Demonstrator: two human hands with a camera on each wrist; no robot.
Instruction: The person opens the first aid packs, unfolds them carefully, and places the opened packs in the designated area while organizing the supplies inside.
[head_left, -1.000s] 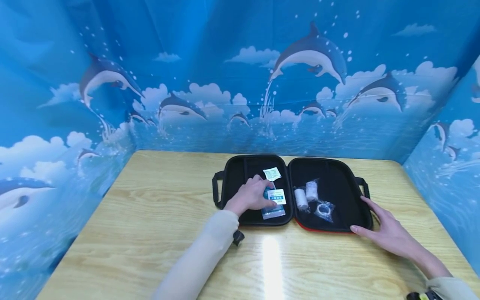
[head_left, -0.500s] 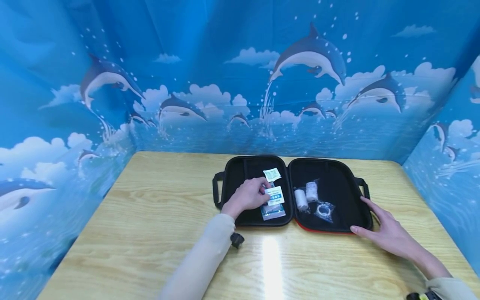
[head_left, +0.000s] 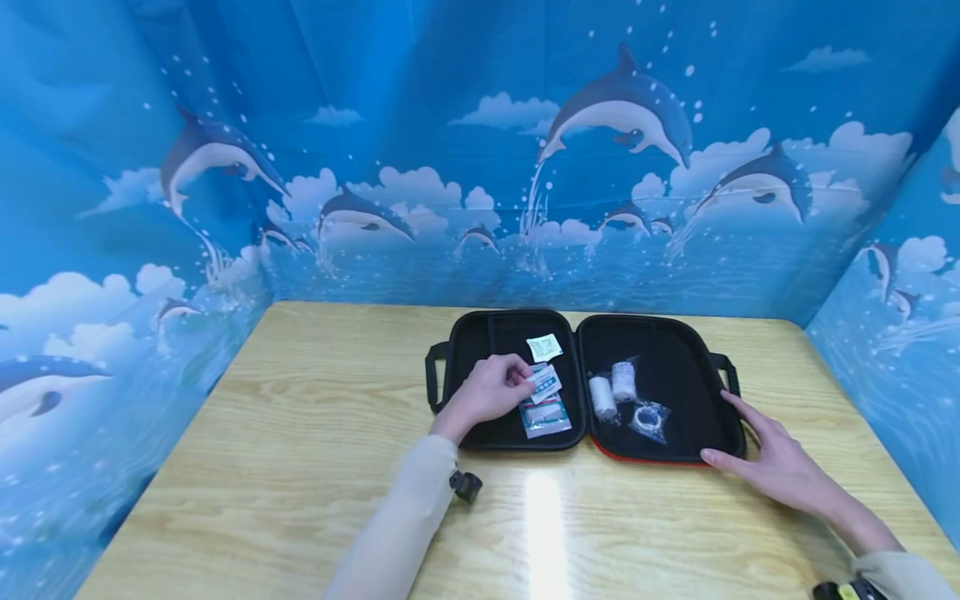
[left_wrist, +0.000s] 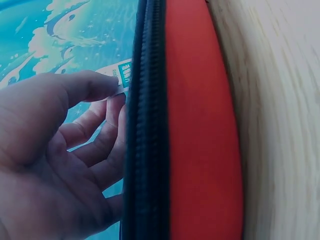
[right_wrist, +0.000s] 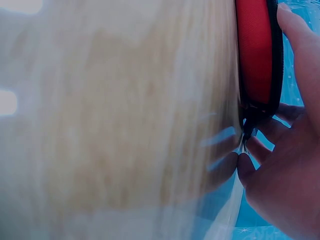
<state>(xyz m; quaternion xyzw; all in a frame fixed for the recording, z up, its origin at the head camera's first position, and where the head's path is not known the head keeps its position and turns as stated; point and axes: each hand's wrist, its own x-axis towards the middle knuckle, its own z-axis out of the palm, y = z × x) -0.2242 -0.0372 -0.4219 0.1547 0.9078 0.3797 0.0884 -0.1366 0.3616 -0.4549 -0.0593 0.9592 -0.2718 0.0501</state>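
Over the left half of the opened black-lined case (head_left: 512, 440), my left hand (head_left: 489, 388) pinches a small white sachet with blue print (head_left: 545, 382) between thumb and fingers. In the left wrist view the thumb presses on the corner of this sachet (left_wrist: 123, 76). Directly below it lies a teal-and-silver foil packet (head_left: 546, 417), partly covered. A pale green-printed packet (head_left: 544, 347) lies farther back in the same half. My right hand (head_left: 780, 467) rests at the case's near right corner, thumb at the front rim and fingers spread along the side by the handle.
Two white wrapped rolls (head_left: 602, 397) and a clear bag with a white ring-shaped roll (head_left: 649, 421) lie in the right half. Handles (head_left: 433, 377) stick out at both ends. The wooden table (head_left: 300, 467) meets a blue dolphin-print backdrop (head_left: 420, 208) behind.
My left hand has drawn back slightly left, lifting and tilting the white sachet, so more of the foil packet below shows. The right hand has stayed still.
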